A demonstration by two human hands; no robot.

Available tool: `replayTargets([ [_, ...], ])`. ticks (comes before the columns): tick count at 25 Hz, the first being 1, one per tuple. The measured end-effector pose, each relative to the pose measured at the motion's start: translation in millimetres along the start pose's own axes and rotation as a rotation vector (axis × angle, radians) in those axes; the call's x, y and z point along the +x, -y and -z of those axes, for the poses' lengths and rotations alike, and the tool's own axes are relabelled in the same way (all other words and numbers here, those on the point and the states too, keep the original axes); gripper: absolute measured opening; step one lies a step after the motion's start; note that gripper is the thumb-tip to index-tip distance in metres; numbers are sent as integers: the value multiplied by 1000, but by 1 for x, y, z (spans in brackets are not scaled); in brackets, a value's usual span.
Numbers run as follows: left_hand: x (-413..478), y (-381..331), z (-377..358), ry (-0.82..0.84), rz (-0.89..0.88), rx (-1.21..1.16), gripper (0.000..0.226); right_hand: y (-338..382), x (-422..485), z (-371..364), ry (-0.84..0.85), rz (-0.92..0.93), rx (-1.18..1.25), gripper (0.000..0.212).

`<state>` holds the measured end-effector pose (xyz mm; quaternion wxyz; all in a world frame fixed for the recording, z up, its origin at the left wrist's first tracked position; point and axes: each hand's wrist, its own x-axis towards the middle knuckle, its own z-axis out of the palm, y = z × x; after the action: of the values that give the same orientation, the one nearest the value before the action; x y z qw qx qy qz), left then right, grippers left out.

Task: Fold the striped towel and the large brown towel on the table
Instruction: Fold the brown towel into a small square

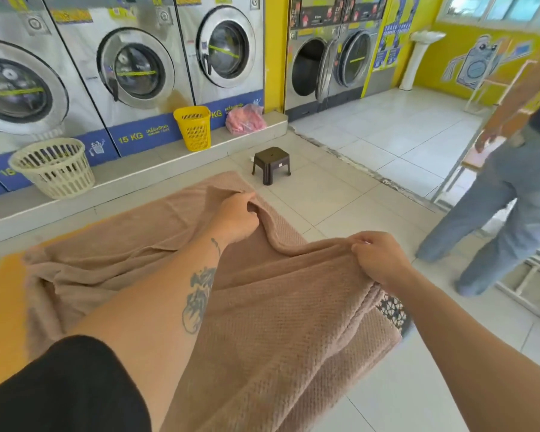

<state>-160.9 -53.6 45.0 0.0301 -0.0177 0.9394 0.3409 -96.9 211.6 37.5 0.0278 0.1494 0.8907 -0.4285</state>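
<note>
A large brown towel [281, 310] with a waffle weave lies spread over a yellow table [3, 307], crumpled toward the left. My left hand [237, 216] grips the towel's far right edge, fingers curled round the cloth. My right hand [378, 257] pinches the near right edge and lifts it a little off the table. A dark patterned cloth [393, 310] peeks out from under the towel at the table's right side. No striped towel can be made out.
Washing machines [131, 70] line the back wall. A cream basket [55, 166], a yellow basket [195, 127] and a pink bag [245, 118] stand on their step. A small dark stool [271, 163] stands on the tiled floor. A person in jeans [505, 194] stands at the right.
</note>
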Motion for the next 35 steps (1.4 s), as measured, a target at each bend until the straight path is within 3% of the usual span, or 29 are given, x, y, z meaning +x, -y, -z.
replayTargets([
  [6, 47, -23, -24, 27, 39, 78, 57, -22, 60, 13, 61, -9, -62, 33],
  [10, 81, -51, -32, -68, 86, 120, 59, -47, 102, 22, 266, -20, -48, 25],
  [13, 100, -75, -52, 20, 132, 132, 65, -62, 126, 25, 396, -108, 148, 16],
  [15, 97, -81, -68, 81, 184, 102, 64, -81, 140, 18, 498, -132, 118, 11],
  [18, 64, -74, -96, 111, 286, 135, 44, -105, 151, 5, 674, -137, -6, 26],
  [25, -22, -34, -125, 92, 553, -120, 34, -108, 150, -14, 693, 23, -189, 36],
  [28, -42, -29, -119, 41, 544, -165, 33, -100, 139, -11, 650, 59, -269, 36],
  [32, -84, -19, -110, -45, 474, -216, 29, -79, 92, -1, 460, 296, -702, 42],
  [35, -145, 3, -104, -131, 451, -280, 23, -61, 29, -9, 508, 458, -605, 51],
])
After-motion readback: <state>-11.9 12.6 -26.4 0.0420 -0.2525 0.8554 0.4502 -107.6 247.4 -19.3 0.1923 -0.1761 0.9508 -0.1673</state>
